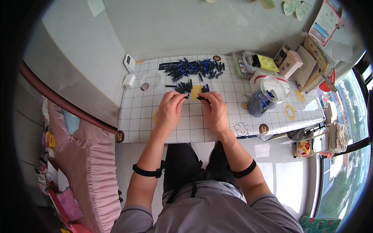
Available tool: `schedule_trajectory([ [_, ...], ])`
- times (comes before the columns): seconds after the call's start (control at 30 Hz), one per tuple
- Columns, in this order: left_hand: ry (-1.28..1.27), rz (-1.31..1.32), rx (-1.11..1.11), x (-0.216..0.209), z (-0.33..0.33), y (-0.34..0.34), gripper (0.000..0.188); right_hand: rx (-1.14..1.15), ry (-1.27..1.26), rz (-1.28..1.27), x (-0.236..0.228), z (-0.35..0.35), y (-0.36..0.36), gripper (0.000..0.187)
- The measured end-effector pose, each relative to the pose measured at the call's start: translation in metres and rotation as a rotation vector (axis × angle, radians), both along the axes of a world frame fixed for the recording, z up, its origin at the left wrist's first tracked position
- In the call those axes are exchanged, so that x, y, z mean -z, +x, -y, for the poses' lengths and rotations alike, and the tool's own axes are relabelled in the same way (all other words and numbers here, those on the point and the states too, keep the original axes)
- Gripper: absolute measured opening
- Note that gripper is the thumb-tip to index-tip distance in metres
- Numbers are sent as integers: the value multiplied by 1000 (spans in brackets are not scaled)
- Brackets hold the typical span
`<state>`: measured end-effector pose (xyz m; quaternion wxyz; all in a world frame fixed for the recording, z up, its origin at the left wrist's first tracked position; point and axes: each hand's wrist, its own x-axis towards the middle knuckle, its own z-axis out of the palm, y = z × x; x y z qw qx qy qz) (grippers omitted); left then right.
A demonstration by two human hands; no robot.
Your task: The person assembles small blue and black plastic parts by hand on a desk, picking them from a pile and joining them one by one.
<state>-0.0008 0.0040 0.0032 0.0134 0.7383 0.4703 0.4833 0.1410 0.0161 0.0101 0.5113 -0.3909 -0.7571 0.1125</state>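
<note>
Over the middle of the table, my left hand (170, 108) pinches a small dark piece between thumb and fingertips. My right hand (215, 110), a short way across from it, pinches a short dark stick (201, 98) that looks like a pen ink cartridge. The two held pieces are apart. Just beyond my fingers lies a yellow square (196, 91), with a small group of dark cartridges (183, 87) at its left and a few blue ones (206, 88) at its right. Farther back spreads a large loose pile of dark blue and black cartridges (190, 69).
On the right stands a clear round tub (261, 101) partly filled with blue pieces. Behind it are a clear box (241, 64) with a yellow cloth (268, 63) and a pink box (290, 63). A white timer (129, 62) and a white block (129, 80) sit at the left edge.
</note>
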Motion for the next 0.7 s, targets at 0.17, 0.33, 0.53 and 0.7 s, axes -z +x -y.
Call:
schedule_trajectory([
  [0.17,9,-17,-6,-12,0,1,9,-71,-274,-215,-4,0,2,18],
  [0.33,-175,203,6,-24,3,17,9,-129,-361,-405,-1,-1,4,18],
  [0.53,-233,594,37,-6,1,41,14,-251,-412,-658,3,-5,4,18],
  [0.7,-241,826,187,2,-2,53,16,-333,-424,-662,6,-8,5,19],
])
